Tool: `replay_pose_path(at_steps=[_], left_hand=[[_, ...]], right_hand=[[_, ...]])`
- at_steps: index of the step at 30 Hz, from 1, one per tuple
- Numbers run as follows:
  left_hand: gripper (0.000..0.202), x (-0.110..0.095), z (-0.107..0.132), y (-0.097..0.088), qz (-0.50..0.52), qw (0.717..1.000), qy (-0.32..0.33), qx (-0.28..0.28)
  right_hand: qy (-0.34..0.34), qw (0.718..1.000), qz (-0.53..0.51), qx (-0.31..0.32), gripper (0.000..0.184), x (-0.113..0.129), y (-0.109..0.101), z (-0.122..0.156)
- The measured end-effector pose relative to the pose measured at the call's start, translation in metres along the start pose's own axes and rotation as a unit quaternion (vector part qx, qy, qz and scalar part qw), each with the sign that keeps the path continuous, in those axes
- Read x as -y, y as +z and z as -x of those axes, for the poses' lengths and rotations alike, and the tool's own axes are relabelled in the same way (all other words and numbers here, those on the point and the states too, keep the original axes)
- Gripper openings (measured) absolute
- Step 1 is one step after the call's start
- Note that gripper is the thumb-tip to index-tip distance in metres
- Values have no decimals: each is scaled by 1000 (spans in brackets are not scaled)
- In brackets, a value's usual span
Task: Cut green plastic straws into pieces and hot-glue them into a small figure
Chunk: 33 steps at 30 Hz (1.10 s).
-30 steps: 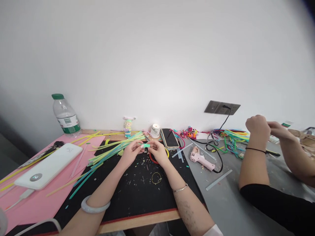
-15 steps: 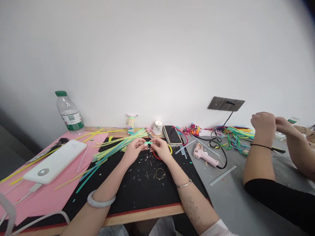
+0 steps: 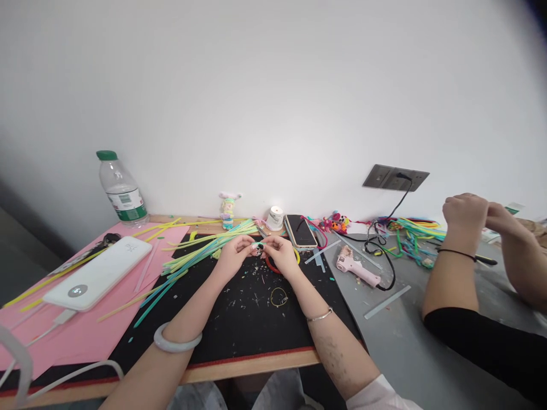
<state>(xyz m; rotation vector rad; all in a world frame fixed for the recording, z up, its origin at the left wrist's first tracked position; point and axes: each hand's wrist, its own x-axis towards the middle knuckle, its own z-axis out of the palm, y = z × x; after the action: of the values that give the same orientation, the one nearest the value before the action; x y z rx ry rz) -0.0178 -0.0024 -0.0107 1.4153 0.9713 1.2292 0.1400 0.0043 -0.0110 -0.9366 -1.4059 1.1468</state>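
Over the black mat [image 3: 239,324], my left hand [image 3: 234,254] and my right hand [image 3: 280,254] meet fingertip to fingertip. Both pinch a small green, white and black craft piece [image 3: 258,248]; fingers cover much of it, so its exact kind is unclear. Scissors with red and yellow handles [image 3: 296,259] lie partly beneath my right hand. To the left of my left hand spreads a bundle of green, yellow and blue pipe cleaners [image 3: 192,259]. A thin ring-shaped band [image 3: 278,297] and scattered clippings lie on the mat nearer to me.
A phone [image 3: 301,231], a white cup [image 3: 274,218] and a small pipe-cleaner doll [image 3: 228,210] stand along the wall. On the right are a pink glue gun [image 3: 358,270] and a co-worker's hands [image 3: 465,216]. Leftward sit a power bank [image 3: 98,273] and a bottle [image 3: 123,193].
The craft piece has turned between my fingers, now showing more white and black and less green. The whole view has shifted slightly; my hands stay together in about the same place.
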Motion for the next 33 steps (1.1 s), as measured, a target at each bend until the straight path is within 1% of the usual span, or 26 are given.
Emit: replay_pose_path(at_steps=[4, 8, 15, 18, 23, 27, 30, 33], left_hand=[[30, 0, -1, -1, -3, 1000, -1, -5], [27, 1, -1, -1, -7, 1000, 3, -7], [25, 4, -1, -3, -37, 998, 44, -3], [23, 4, -1, -3, -38, 999, 37, -7], [20, 4, -1, -1, -21, 999, 13, -29], [20, 4, -2, -1, -12, 999, 15, -45], [24, 3, -2, -1, 0, 999, 13, -39], [31, 2, -1, 0, 18, 1000, 1, -16]], right_hand=[[13, 999, -42, 2, 27, 0, 0, -1], [30, 999, -42, 5, 23, -2, -1, -1], [34, 999, -24, 2, 21, 0, -1, 0], [29, 999, -16, 7, 20, 1, -1, 0], [24, 1000, 0, 12, 19, 2, 0, 0], [10, 1000, -14, 20, 20, 0, 0, 0], [-3, 1000, -13, 25, 23, -1, 0, 0], [-4, 1000, -9, 18, 19, -1, 0, 0]])
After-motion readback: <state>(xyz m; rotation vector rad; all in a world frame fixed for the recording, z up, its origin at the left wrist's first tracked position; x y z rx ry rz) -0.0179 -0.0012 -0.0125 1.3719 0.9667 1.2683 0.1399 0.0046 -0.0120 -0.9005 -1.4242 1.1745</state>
